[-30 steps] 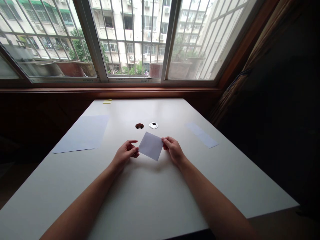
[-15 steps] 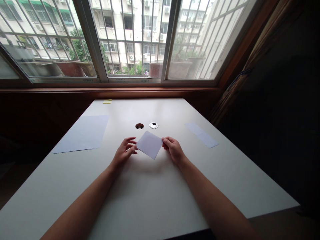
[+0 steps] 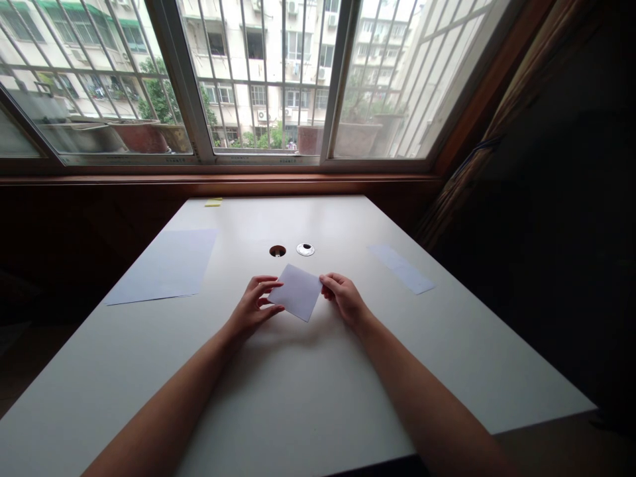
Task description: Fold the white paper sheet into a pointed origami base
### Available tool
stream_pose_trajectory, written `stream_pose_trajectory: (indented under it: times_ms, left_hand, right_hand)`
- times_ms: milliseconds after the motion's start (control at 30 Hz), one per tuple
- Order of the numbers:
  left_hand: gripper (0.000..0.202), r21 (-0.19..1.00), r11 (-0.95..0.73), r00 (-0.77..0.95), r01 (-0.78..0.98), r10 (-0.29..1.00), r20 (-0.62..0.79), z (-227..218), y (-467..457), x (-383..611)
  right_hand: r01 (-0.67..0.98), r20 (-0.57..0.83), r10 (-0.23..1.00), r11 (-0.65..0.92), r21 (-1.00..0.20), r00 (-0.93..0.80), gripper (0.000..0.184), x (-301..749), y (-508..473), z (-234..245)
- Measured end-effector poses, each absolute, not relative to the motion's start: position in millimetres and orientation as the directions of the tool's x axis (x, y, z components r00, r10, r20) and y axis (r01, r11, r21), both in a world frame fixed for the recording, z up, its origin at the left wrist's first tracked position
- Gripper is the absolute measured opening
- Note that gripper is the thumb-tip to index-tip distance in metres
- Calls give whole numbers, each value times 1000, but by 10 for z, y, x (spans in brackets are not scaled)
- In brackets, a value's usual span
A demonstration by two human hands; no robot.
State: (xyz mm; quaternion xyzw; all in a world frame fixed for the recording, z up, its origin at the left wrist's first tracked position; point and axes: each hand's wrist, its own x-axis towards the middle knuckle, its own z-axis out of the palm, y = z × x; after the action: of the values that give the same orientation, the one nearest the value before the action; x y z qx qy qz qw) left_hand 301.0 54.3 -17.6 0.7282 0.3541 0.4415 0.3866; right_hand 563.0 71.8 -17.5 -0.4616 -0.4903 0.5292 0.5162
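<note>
A small square of white paper (image 3: 297,291) is held just above the white table (image 3: 308,377), turned like a diamond. My left hand (image 3: 254,306) pinches its left corner between thumb and fingers. My right hand (image 3: 342,298) grips its right corner with the fingers curled. Both forearms reach in from the near edge of the table.
A large white sheet (image 3: 163,265) lies at the left of the table and a narrow paper strip (image 3: 400,267) at the right. A cable hole (image 3: 277,251) and its round cap (image 3: 305,249) sit behind the hands. A yellow note (image 3: 212,202) lies near the window sill.
My left hand has moved right and closed on the paper's left corner. The paper has shifted slightly left and lower, and looks narrower.
</note>
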Motion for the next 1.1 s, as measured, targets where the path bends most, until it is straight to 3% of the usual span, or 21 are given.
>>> stream_pose_trajectory:
  times_ms: [233, 1100]
  left_hand:
    - [39, 851, -495, 401, 174, 825, 398, -150, 528, 3013]
    - [34, 921, -365, 416, 139, 865, 280, -71, 523, 2995]
  right_hand:
    - [-75, 6, 999, 2, -997, -44, 33, 5640, 727, -180]
    - [2, 0, 994, 0, -1000, -109, 28, 5648, 722, -180]
